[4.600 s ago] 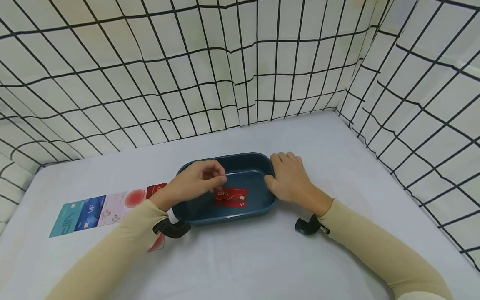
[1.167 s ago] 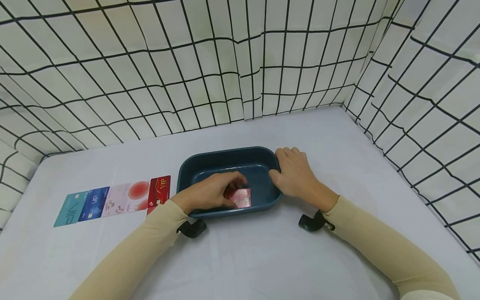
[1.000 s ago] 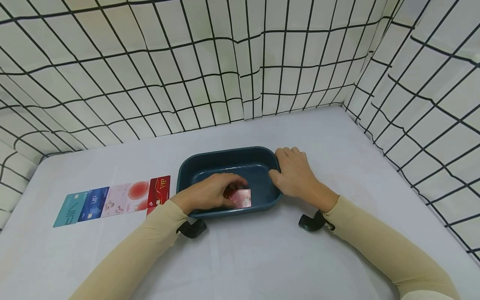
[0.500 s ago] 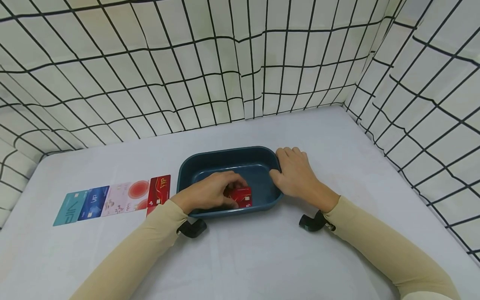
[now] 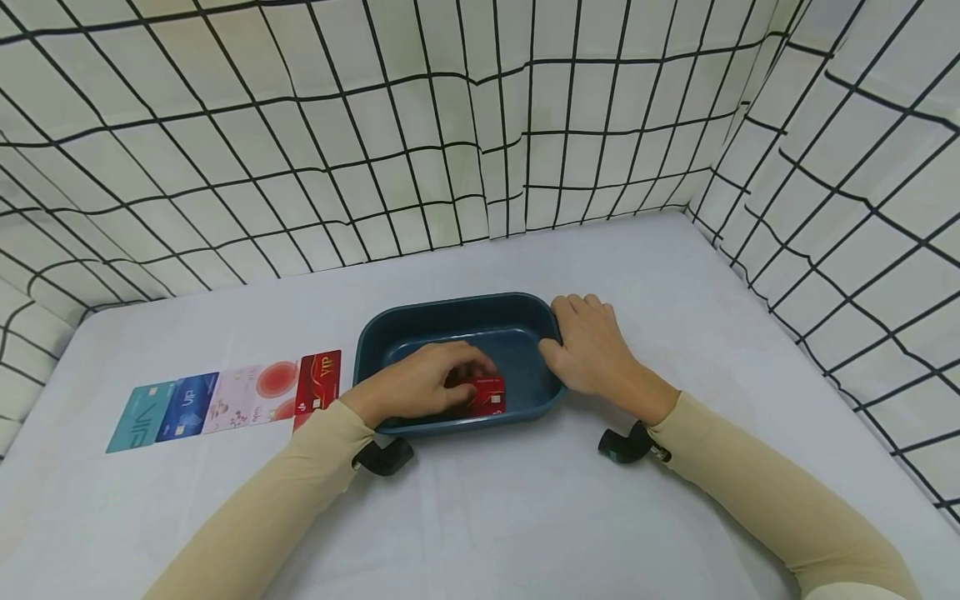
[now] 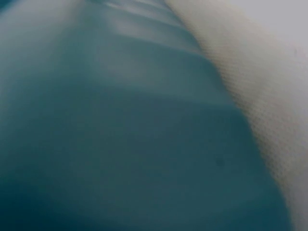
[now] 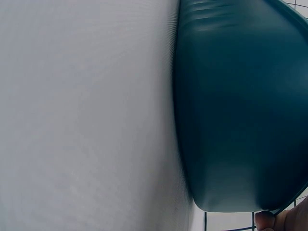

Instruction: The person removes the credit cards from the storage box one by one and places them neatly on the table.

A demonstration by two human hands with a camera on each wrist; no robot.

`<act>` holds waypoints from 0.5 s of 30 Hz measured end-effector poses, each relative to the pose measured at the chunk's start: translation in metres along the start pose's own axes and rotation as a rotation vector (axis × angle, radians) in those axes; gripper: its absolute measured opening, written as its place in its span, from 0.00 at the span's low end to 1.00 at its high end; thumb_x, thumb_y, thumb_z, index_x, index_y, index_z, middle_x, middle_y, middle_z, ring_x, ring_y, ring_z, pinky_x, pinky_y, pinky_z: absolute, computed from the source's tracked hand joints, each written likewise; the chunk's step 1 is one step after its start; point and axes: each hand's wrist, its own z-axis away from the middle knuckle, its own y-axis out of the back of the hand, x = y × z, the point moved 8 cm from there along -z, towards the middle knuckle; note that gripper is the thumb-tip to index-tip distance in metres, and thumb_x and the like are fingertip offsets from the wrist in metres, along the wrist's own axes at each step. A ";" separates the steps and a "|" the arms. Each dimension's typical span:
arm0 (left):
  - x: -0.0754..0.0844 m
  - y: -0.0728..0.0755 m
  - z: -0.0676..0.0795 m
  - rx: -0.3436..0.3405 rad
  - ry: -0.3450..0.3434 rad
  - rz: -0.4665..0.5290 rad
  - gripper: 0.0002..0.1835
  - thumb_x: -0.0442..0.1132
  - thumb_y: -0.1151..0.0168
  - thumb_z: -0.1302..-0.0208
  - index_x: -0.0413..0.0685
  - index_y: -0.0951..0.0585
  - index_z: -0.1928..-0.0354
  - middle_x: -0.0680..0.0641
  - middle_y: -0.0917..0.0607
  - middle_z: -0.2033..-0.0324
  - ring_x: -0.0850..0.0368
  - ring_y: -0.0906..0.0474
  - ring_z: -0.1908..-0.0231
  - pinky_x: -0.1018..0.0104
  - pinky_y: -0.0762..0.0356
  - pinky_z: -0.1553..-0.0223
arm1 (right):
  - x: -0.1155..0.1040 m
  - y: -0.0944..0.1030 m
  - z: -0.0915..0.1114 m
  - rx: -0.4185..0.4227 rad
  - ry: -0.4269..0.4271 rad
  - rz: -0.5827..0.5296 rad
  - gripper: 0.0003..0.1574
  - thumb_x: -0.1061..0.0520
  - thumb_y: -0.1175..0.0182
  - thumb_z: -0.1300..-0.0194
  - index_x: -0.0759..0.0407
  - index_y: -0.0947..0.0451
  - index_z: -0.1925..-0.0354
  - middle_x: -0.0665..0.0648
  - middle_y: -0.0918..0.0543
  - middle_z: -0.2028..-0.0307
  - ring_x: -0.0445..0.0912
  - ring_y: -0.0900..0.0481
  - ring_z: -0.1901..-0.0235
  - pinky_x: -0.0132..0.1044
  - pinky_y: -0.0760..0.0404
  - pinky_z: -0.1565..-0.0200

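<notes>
Inside the dark teal tray, my left hand bends over a red card with a chip. Its fingers curl at the card's far side and the thumb lies over its left part, hiding much of it. Across the tray, my right hand grips the right rim, thumb on the inner side and fingers outside. The right wrist view shows the tray's outer wall and a fingertip at its rim. Only the blurred tray wall and beige sleeve fill the left wrist view.
On the white tablecloth left of the tray lies a row of cards: teal, blue, pink and dark red. Another card's edge shows by the left sleeve. Grid-patterned cloth walls stand behind and right.
My left hand has reached lower and further right over the red card. Its thumb has shifted up onto the card in the last half second. The card's bright glare has gone. My right hand keeps its grip.
</notes>
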 end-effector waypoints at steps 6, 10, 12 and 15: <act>0.001 0.002 0.001 0.005 -0.005 0.026 0.18 0.35 0.38 0.31 0.49 0.18 0.40 0.49 0.14 0.50 0.59 0.21 0.55 0.65 0.17 0.51 | 0.000 0.000 0.000 -0.005 -0.008 -0.005 0.17 0.51 0.51 0.39 0.61 0.26 0.58 0.58 0.24 0.66 0.53 0.34 0.64 0.42 0.40 0.62; -0.001 0.003 0.002 0.012 0.001 0.054 0.17 0.34 0.40 0.30 0.49 0.17 0.42 0.49 0.13 0.50 0.58 0.21 0.55 0.65 0.18 0.51 | 0.000 0.000 0.000 -0.011 -0.011 -0.004 0.17 0.50 0.51 0.39 0.61 0.27 0.58 0.58 0.24 0.66 0.53 0.34 0.64 0.42 0.40 0.62; -0.002 0.003 0.002 0.013 0.008 0.068 0.16 0.34 0.41 0.30 0.50 0.16 0.42 0.50 0.14 0.49 0.58 0.21 0.55 0.65 0.18 0.51 | 0.000 0.000 0.000 -0.011 -0.012 -0.006 0.17 0.50 0.51 0.39 0.60 0.27 0.58 0.57 0.24 0.66 0.53 0.34 0.64 0.42 0.40 0.61; -0.001 0.005 0.003 0.016 0.007 0.086 0.16 0.34 0.41 0.29 0.50 0.16 0.43 0.50 0.13 0.50 0.58 0.21 0.55 0.65 0.18 0.51 | 0.000 0.000 0.000 -0.010 -0.012 -0.005 0.17 0.50 0.51 0.39 0.60 0.27 0.58 0.58 0.24 0.66 0.53 0.34 0.64 0.42 0.40 0.61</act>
